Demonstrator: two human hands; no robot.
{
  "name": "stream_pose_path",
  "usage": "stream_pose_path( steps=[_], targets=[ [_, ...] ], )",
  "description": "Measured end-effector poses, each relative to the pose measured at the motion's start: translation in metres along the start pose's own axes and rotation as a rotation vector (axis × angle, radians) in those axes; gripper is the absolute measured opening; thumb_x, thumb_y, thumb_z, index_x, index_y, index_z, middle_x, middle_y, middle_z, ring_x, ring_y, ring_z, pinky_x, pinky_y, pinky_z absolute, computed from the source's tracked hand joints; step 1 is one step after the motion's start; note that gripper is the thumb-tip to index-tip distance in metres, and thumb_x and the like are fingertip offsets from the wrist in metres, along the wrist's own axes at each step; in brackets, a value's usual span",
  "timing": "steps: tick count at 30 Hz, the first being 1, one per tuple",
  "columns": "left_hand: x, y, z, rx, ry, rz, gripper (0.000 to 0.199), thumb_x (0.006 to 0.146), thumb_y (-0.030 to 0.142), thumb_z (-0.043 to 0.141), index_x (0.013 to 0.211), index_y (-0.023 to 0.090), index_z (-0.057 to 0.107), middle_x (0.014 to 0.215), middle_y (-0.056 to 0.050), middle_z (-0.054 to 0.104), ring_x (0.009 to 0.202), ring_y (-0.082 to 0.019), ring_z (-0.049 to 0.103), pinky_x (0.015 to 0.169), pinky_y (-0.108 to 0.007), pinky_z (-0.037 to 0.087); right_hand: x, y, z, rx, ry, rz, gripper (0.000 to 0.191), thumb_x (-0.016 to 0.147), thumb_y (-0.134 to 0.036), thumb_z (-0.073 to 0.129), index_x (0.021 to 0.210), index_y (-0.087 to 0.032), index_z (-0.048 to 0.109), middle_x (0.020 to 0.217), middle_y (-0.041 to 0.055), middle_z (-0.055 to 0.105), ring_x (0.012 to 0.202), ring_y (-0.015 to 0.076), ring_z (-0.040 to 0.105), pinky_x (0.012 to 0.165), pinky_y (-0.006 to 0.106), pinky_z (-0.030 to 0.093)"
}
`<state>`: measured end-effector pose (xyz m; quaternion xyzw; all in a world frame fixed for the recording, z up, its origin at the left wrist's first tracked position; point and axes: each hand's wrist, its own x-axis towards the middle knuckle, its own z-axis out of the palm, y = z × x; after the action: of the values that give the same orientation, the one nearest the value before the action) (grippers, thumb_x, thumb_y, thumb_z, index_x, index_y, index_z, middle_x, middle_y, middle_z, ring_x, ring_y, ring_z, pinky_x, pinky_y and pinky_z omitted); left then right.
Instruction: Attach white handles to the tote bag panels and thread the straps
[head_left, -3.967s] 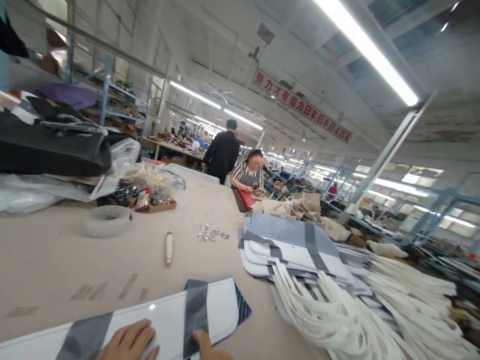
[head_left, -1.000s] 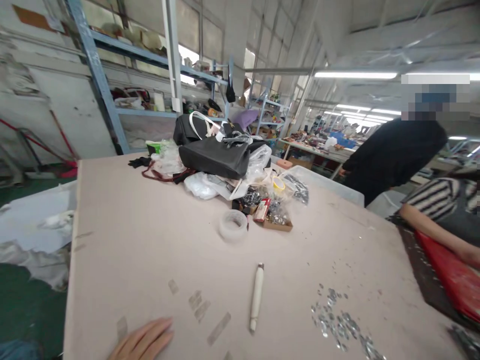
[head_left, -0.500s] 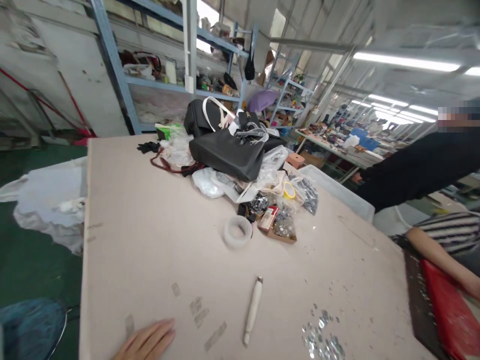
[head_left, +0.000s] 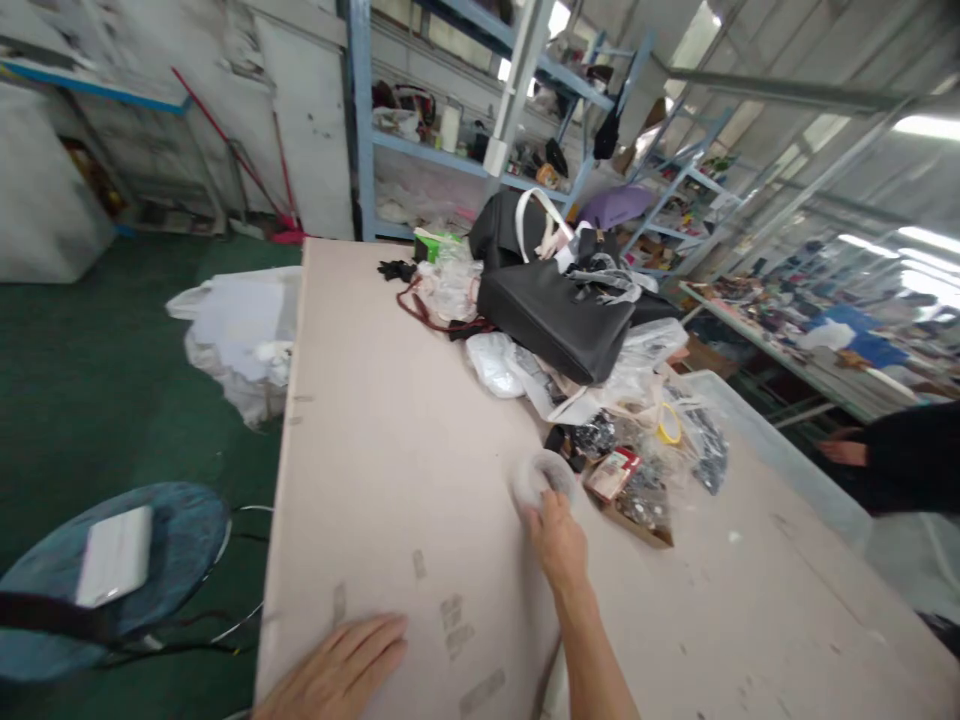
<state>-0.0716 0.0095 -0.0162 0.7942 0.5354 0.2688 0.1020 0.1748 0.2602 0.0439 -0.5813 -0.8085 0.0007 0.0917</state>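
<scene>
My right hand (head_left: 559, 540) reaches out over the table (head_left: 390, 450) and grips the near rim of a roll of clear tape (head_left: 544, 462), with the fingers at the ring's hole. The roll is slightly blurred. My left hand (head_left: 349, 660) lies flat on the tabletop near the left front, fingers stretched out, holding nothing. Under my right forearm, a tool's pale handle (head_left: 553, 690) shows in part; the rest is hidden. Right beside the roll stands an open cardboard box (head_left: 637, 530) of small shiny parts, with a red and white packet (head_left: 613, 474) on it.
Black bags (head_left: 555, 310) and plastic wrapping (head_left: 495, 365) are heaped at the back. A yellow tape roll (head_left: 669, 424) lies among them. Left of the table stands a round stool (head_left: 180, 520) with a white object on it. A co-worker's hand and dark sleeve (head_left: 907, 450) show at right.
My right hand has come into view and taken hold of the clear tape roll. The view has turned to the left. My left hand still rests on the table.
</scene>
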Motion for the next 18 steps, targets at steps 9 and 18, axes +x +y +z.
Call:
stream_pose_path(
  steps=[9, 18],
  targets=[
    [0.013, 0.05, -0.034, -1.089, 0.367, -0.82, 0.096, 0.078, 0.055, 0.069, 0.153, 0.018, 0.022, 0.149, -0.018, 0.044, 0.129, -0.031, 0.052, 0.107, -0.045, 0.045, -0.156, -0.098, -0.001, 0.206, -0.042, -0.479, 0.033, 0.102, -0.042, 0.038, 0.107, -0.023, 0.063, 0.097, 0.007, 0.074, 0.051, 0.0148, 0.067, 0.04, 0.024, 0.045],
    [-0.106, 0.064, -0.096, -1.128, 0.74, -1.333, 0.071, 0.07, 0.046, 0.077, 0.129, 0.017, 0.053, 0.126, -0.012, 0.065, 0.114, -0.03, 0.062, 0.1, -0.04, 0.05, -0.249, -0.191, 0.013, 0.493, -0.091, -0.643, 0.037, 0.098, -0.042, 0.042, 0.127, -0.023, 0.058, 0.132, 0.0139, 0.062, 0.085, 0.0231, 0.074, 0.059, 0.03, 0.06]
  ],
)
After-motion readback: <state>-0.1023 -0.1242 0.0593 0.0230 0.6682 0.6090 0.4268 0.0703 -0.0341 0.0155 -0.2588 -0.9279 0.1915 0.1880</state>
